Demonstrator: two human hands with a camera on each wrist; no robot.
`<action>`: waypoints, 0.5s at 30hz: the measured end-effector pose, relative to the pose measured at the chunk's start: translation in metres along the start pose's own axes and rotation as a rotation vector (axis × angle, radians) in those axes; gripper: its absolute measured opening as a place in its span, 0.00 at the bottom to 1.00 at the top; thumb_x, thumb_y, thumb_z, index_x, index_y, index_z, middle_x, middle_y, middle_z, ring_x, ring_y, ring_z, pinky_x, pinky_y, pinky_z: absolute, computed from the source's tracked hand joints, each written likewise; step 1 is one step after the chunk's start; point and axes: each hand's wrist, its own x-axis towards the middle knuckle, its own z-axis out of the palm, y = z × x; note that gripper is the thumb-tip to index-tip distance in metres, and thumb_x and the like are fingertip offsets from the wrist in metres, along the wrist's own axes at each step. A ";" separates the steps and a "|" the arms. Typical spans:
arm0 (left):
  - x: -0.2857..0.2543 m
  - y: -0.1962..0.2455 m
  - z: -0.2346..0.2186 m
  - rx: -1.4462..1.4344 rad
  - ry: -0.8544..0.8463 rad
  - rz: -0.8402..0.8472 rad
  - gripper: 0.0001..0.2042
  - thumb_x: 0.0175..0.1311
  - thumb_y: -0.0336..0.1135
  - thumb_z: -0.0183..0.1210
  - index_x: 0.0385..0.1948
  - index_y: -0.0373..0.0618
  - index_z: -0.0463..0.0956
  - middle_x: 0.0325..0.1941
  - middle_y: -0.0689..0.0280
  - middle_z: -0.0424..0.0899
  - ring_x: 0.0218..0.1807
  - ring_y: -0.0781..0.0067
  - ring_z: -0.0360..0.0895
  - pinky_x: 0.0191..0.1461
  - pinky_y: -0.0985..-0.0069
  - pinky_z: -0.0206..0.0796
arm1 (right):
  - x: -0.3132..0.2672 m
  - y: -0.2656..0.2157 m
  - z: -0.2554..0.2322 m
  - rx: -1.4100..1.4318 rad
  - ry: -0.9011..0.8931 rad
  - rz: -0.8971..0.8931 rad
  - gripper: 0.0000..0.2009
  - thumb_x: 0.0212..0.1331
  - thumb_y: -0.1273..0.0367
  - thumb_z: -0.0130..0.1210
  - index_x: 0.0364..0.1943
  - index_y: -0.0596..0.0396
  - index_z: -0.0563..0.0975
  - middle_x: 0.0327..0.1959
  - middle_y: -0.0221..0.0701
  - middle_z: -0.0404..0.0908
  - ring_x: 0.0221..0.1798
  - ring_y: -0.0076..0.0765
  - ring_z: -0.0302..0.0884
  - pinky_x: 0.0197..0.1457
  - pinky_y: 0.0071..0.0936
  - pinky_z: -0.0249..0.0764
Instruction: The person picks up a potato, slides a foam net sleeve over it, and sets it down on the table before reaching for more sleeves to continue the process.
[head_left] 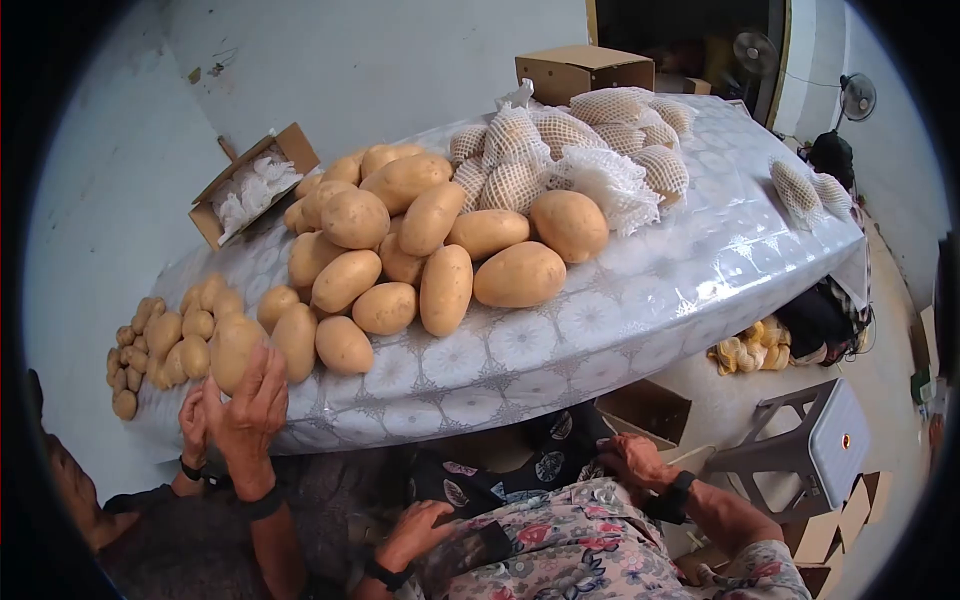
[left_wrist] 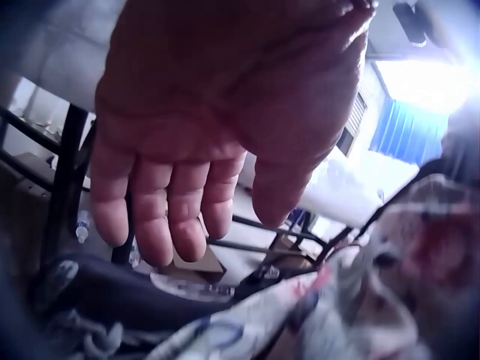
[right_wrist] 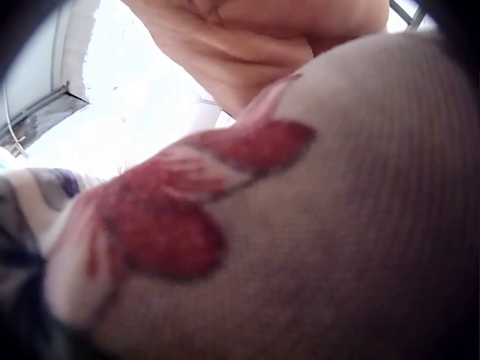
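My left hand (head_left: 415, 535) is low over the lap by the floral shirt; in the left wrist view the left hand (left_wrist: 210, 135) hangs with relaxed fingers and holds nothing. My right hand (head_left: 638, 460) rests by the dark patterned cloth (head_left: 550, 455) at the lap, fingers loosely bent, with nothing visible in it. Only part of the right hand (right_wrist: 255, 45) shows in the right wrist view, above flowered fabric (right_wrist: 337, 187). Bare potatoes (head_left: 520, 275) lie heaped on the table (head_left: 600, 340); others in white foam nets (head_left: 515, 135) lie behind.
Another person's hands (head_left: 250, 410) touch a large potato (head_left: 235, 352) at the left. Smaller potatoes (head_left: 165, 335) lie beyond. A box of white foam (head_left: 262, 185) and a closed carton (head_left: 585, 72) are behind. A grey stool (head_left: 800, 445) and an open carton (head_left: 650, 412) are at the right.
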 end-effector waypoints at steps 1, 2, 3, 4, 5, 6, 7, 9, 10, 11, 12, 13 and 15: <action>0.000 0.002 0.001 0.037 0.041 0.043 0.14 0.50 0.35 0.61 0.39 0.42 0.75 0.38 0.59 0.80 0.45 0.57 0.76 0.52 0.67 0.65 | 0.004 -0.002 -0.001 0.030 -0.051 0.042 0.15 0.52 0.59 0.57 0.35 0.56 0.78 0.36 0.43 0.79 0.42 0.52 0.74 0.44 0.38 0.70; -0.001 0.003 0.003 0.073 0.082 0.082 0.13 0.50 0.35 0.61 0.38 0.43 0.75 0.38 0.59 0.80 0.45 0.56 0.75 0.52 0.66 0.64 | 0.004 -0.004 -0.001 0.061 -0.106 0.084 0.15 0.52 0.58 0.57 0.35 0.57 0.78 0.35 0.43 0.79 0.41 0.53 0.74 0.44 0.38 0.70; 0.000 -0.003 0.003 0.053 0.005 0.065 0.10 0.50 0.35 0.59 0.34 0.43 0.76 0.38 0.60 0.79 0.44 0.55 0.75 0.51 0.66 0.63 | 0.008 -0.002 -0.010 0.097 -0.178 0.051 0.16 0.56 0.56 0.56 0.32 0.57 0.78 0.32 0.38 0.80 0.36 0.41 0.76 0.40 0.31 0.69; 0.002 -0.011 0.007 0.053 0.019 0.076 0.09 0.50 0.34 0.59 0.32 0.43 0.76 0.37 0.60 0.79 0.43 0.56 0.75 0.50 0.66 0.63 | 0.003 -0.007 -0.018 0.353 -0.288 -0.015 0.16 0.58 0.57 0.55 0.32 0.57 0.78 0.31 0.34 0.80 0.35 0.35 0.75 0.39 0.28 0.68; 0.002 -0.020 0.014 0.054 0.032 0.086 0.08 0.50 0.34 0.58 0.31 0.43 0.76 0.36 0.60 0.79 0.43 0.56 0.75 0.49 0.66 0.63 | -0.001 -0.012 -0.024 0.609 -0.395 -0.084 0.16 0.59 0.57 0.54 0.31 0.57 0.78 0.30 0.31 0.79 0.34 0.29 0.73 0.39 0.26 0.67; 0.004 -0.025 0.015 0.057 0.044 0.099 0.07 0.51 0.34 0.58 0.29 0.43 0.76 0.35 0.59 0.80 0.42 0.56 0.75 0.48 0.66 0.64 | -0.006 -0.018 -0.032 0.868 -0.498 -0.155 0.16 0.61 0.57 0.53 0.31 0.57 0.78 0.29 0.27 0.79 0.33 0.23 0.72 0.38 0.24 0.66; 0.007 -0.025 0.010 0.015 0.039 0.084 0.06 0.51 0.33 0.57 0.29 0.43 0.76 0.34 0.59 0.79 0.40 0.56 0.75 0.46 0.66 0.64 | -0.012 -0.029 -0.046 0.793 -0.730 -0.130 0.15 0.64 0.59 0.50 0.30 0.56 0.77 0.25 0.17 0.71 0.31 0.14 0.62 0.34 0.19 0.61; 0.005 -0.018 0.005 -0.086 0.029 0.050 0.05 0.53 0.32 0.55 0.27 0.44 0.77 0.30 0.59 0.79 0.36 0.55 0.76 0.43 0.65 0.66 | -0.020 -0.043 -0.059 0.823 -1.013 -0.134 0.15 0.63 0.58 0.51 0.30 0.56 0.77 0.21 0.15 0.61 0.27 0.15 0.55 0.30 0.19 0.55; 0.006 -0.008 -0.002 -0.129 0.034 0.025 0.05 0.53 0.32 0.55 0.28 0.44 0.77 0.30 0.58 0.79 0.36 0.55 0.76 0.43 0.65 0.67 | -0.022 -0.051 -0.063 0.835 -1.081 -0.146 0.15 0.62 0.58 0.52 0.29 0.56 0.77 0.20 0.15 0.58 0.26 0.15 0.54 0.29 0.20 0.54; 0.008 0.003 -0.010 -0.171 0.041 0.001 0.05 0.53 0.32 0.54 0.28 0.43 0.77 0.30 0.58 0.79 0.36 0.55 0.77 0.42 0.66 0.67 | -0.016 -0.059 -0.075 0.668 -1.112 -0.087 0.14 0.62 0.58 0.53 0.31 0.55 0.76 0.22 0.16 0.64 0.28 0.15 0.59 0.32 0.18 0.58; 0.009 0.018 -0.022 -0.212 0.047 -0.024 0.05 0.53 0.32 0.54 0.29 0.43 0.77 0.30 0.57 0.79 0.35 0.55 0.77 0.42 0.66 0.68 | -0.011 -0.077 -0.092 0.637 -0.959 -0.125 0.13 0.62 0.58 0.53 0.32 0.55 0.75 0.24 0.17 0.66 0.30 0.15 0.61 0.34 0.18 0.60; 0.011 0.034 -0.034 -0.204 0.092 0.010 0.05 0.53 0.31 0.56 0.30 0.42 0.76 0.31 0.57 0.80 0.37 0.56 0.78 0.41 0.67 0.69 | -0.009 -0.100 -0.114 0.605 -0.810 -0.161 0.13 0.61 0.59 0.53 0.33 0.55 0.75 0.25 0.18 0.68 0.32 0.15 0.63 0.36 0.18 0.61; 0.017 0.059 -0.053 -0.209 0.159 0.093 0.06 0.52 0.30 0.57 0.31 0.41 0.75 0.31 0.58 0.80 0.37 0.57 0.78 0.41 0.68 0.69 | -0.002 -0.133 -0.155 0.665 -0.460 -0.203 0.13 0.61 0.59 0.54 0.35 0.56 0.74 0.29 0.21 0.73 0.36 0.17 0.67 0.40 0.18 0.64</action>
